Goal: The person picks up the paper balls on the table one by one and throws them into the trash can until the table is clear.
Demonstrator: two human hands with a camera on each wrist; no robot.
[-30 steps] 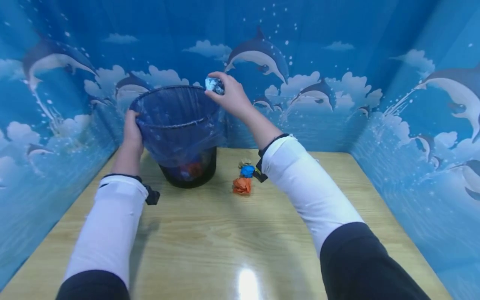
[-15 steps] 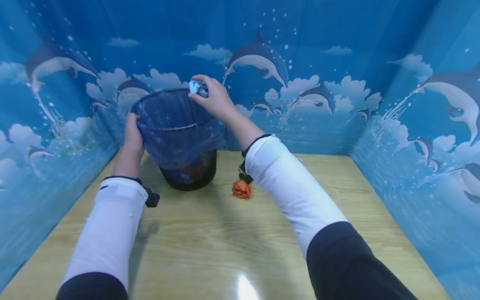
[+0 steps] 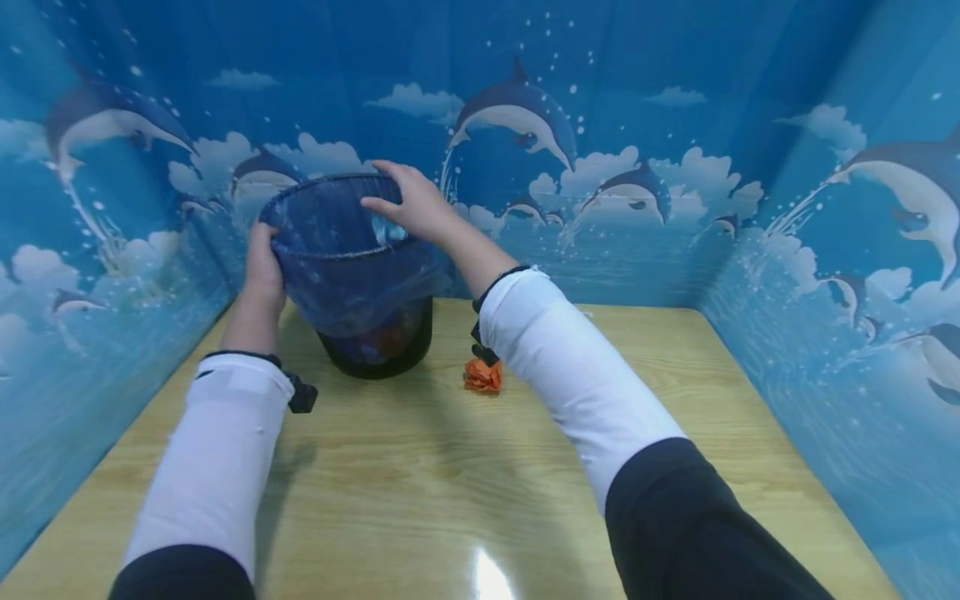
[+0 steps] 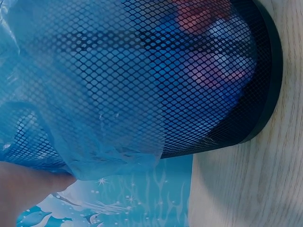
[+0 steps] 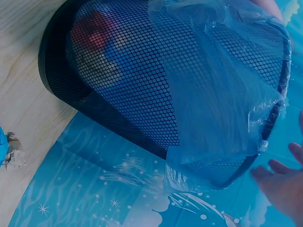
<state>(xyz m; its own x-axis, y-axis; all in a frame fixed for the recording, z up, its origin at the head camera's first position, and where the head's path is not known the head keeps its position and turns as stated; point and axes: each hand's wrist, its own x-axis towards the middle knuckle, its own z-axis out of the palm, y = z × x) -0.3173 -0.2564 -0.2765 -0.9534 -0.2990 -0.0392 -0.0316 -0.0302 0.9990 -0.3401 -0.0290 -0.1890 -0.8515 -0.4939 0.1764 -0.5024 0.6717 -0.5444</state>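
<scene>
A black mesh waste bin [image 3: 352,296], lined with a translucent blue bag [image 5: 213,90], stands at the back left of the table. My left hand [image 3: 264,262] grips its rim on the left side. Over the right part of the opening, my right hand [image 3: 414,200] has thumb and fingers spread apart, holding nothing. Just below it, inside the bin, a shiny light-blue crumpled piece [image 3: 386,227] is partly visible. Through the mesh, red [image 4: 196,16] and pale crumpled pieces show near the bottom. An orange crumpled paper ball [image 3: 482,377] lies on the table below my right wrist.
In the right wrist view, a blue crumpled ball [image 5: 3,146] and a beige one [image 5: 16,156] lie at the left edge; my right arm hides them in the head view. Dolphin-printed blue curtains [image 3: 637,242] enclose the wooden table [image 3: 405,467] at the back and sides.
My right hand moved left over the bin, then its fingers spread and let go of the light-blue crumpled piece, which is now lower, inside the bin. My left hand stays on the rim.
</scene>
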